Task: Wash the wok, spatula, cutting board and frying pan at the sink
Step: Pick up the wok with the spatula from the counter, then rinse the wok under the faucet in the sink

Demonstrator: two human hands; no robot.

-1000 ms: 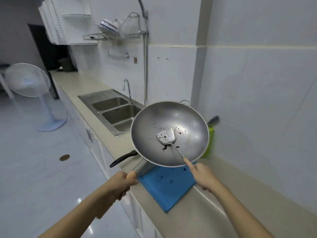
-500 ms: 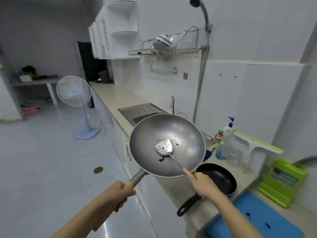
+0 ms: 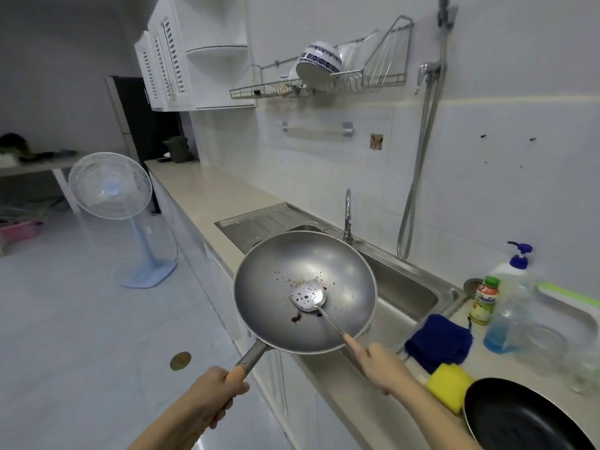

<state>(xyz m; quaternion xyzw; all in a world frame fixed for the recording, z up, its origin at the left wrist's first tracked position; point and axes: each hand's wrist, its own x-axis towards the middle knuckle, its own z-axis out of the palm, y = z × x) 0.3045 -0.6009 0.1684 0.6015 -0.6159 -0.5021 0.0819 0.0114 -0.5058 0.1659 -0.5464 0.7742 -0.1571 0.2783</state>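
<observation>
My left hand grips the wooden handle of a steel wok, held in the air over the front edge of the sink. Dark red specks dot the wok's inside. A perforated metal spatula lies in the wok, and my right hand holds its thin handle with the forefinger stretched along it. The black frying pan sits on the counter at the lower right, partly cut off by the frame. The cutting board is out of view.
A yellow sponge and a blue cloth lie by the sink. Soap bottle, small green-capped bottle and glass jars stand at the right. Faucet behind the sink; dish rack above; fan on the floor at left.
The view has swung left along the counter: the sink is now under the wok, the frying pan has slid to the lower right and the blue cutting board has left the frame. Both grips are unchanged.
</observation>
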